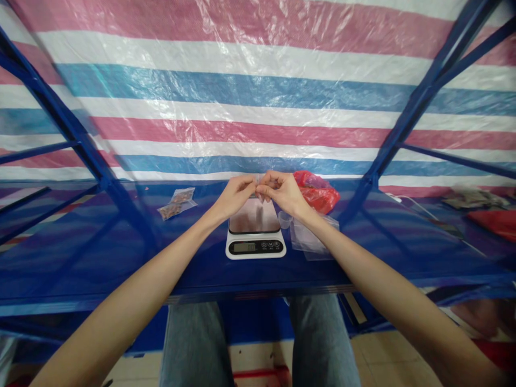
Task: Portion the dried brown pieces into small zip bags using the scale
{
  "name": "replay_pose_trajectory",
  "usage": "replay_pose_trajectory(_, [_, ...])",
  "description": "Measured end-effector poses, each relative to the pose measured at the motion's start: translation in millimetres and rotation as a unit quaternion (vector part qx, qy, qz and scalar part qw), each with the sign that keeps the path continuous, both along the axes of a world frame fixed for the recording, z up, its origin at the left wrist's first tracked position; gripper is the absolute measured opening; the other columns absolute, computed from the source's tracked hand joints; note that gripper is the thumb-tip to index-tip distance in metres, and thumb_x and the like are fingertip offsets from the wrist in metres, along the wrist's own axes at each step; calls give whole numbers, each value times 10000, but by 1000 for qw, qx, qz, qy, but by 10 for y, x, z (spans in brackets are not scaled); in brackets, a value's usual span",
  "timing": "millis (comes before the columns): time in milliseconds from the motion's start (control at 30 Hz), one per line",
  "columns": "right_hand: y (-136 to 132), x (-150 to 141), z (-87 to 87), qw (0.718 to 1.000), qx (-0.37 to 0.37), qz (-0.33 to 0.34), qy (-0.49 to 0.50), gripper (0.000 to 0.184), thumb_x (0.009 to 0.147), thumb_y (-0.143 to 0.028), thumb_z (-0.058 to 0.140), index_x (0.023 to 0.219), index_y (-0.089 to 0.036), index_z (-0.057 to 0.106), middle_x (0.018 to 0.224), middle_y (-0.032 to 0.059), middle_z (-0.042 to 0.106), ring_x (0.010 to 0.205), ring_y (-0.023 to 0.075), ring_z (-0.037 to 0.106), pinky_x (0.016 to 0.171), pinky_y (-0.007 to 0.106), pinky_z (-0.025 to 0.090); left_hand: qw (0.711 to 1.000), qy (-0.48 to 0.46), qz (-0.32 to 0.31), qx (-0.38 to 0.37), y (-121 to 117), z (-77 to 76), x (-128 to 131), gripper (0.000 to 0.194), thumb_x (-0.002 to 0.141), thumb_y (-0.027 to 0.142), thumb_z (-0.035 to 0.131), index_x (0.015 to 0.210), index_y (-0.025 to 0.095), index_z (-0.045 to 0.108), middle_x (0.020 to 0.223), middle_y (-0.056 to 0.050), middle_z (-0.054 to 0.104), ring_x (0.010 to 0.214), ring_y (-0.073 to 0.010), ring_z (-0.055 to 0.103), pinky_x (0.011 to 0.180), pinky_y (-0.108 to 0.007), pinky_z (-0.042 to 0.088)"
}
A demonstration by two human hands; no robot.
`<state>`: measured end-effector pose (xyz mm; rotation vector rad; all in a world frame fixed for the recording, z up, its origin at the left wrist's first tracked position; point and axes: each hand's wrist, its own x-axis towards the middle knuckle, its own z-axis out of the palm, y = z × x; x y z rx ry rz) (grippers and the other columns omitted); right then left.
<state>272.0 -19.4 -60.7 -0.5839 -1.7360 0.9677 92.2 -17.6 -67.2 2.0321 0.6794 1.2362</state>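
My left hand (237, 194) and my right hand (282, 192) meet fingertip to fingertip just above the steel platter of a small white kitchen scale (255, 236). Both are pinched closed on something small and thin between them, likely a clear little bag, too small to make out. The scale stands on a blue shelf (121, 258) straight ahead of me. Behind my right hand lies a red plastic bag (318, 193). Under my right wrist sit clear empty bags (308, 239) and a small clear cup (284, 218).
Two small filled packets (176, 203) lie on the shelf to the left of the scale. Blue metal shelf struts (72, 129) slant up on both sides. A striped red, white and blue tarpaulin (258, 91) hangs behind. Dark items (471, 199) lie at far right.
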Motion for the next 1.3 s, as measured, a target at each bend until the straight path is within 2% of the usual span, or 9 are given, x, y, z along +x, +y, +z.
replay_pose_trajectory(233, [42, 102, -33, 991, 82, -69, -79, 274, 883, -419, 747, 751, -210, 627, 685, -12, 613, 629, 153, 544, 604, 298, 432, 975, 135, 128, 124, -26, 102, -92, 252, 929, 282, 542, 697, 192, 578, 682, 12, 592, 698, -152, 515, 683, -284, 384])
replay_pose_trajectory(400, [52, 164, -6, 958, 173, -198, -118, 220, 761, -151, 650, 659, -231, 472, 626, -48, 484, 610, 131, 433, 592, 303, 323, 945, 168, 200, 198, -94, 163, -109, 164, 844, 184, 553, 685, 203, 519, 684, 12, 571, 715, -163, 500, 708, -307, 360])
replay_pose_trajectory(567, [-4, 159, 18, 942, 203, -216, -158, 254, 705, -76, 605, 793, -246, 439, 711, -60, 424, 638, 135, 404, 617, 313, 304, 933, 199, 227, 195, -138, 147, -42, 186, 738, 159, 605, 599, 204, 490, 612, 16, 557, 685, -168, 489, 696, -320, 342])
replay_pose_trajectory(700, [44, 139, -53, 981, 128, -135, -61, 154, 915, -334, 670, 971, -258, 548, 898, -5, 570, 845, 184, 556, 732, 318, 445, 975, 60, 193, 95, -118, 180, -87, 184, 798, 250, 577, 631, 190, 624, 642, 1, 630, 671, -159, 542, 669, -301, 384])
replay_pose_trajectory(800, [122, 141, -138, 995, -7, -94, 42, 352, 971, -609, 651, 1111, -291, 594, 1080, 33, 654, 977, 207, 619, 768, 321, 512, 988, -56, 142, 27, -89, 180, -126, 270, 850, 294, 550, 630, 188, 665, 712, -31, 702, 724, -174, 608, 673, -288, 436])
replay_pose_trajectory(900, [161, 147, -168, 978, -173, -17, 114, 427, 975, -679, 638, 1124, -278, 626, 1048, 40, 708, 913, 197, 677, 679, 285, 540, 988, -102, 119, -7, -71, 137, -117, 282, 861, 294, 568, 620, 192, 671, 718, -34, 707, 720, -169, 625, 652, -269, 456])
replay_pose_trajectory(1033, [113, 139, -112, 909, -382, 143, 88, 501, 1096, -643, 425, 1032, -201, 653, 860, 55, 740, 625, 148, 670, 460, 225, 482, 989, -94, 110, -29, -88, 83, -49, 217, 867, 297, 602, 727, 185, 725, 686, -10, 703, 622, -145, 630, 631, -260, 472])
replay_pose_trajectory(1167, [78, 131, -54, 885, -431, 105, 142, 398, 1144, -451, 439, 897, -194, 615, 682, -9, 680, 458, 85, 576, 401, 174, 457, 991, -80, 97, -49, -128, 76, -2, 265, 913, 339, 581, 731, 177, 685, 714, -27, 732, 596, -149, 673, 660, -273, 502])
replay_pose_trajectory(1300, [198, 316, 50, 906, -377, 22, 192, 461, 1089, -569, 523, 785, -222, 534, 543, -42, 568, 373, 81, 441, 333, 183, 340, 991, -49, 120, -37, -101, 82, -54, 444, 1011, 446, 480, 726, 172, 681, 711, -62, 737, 624, -161, 667, 655, -276, 480])
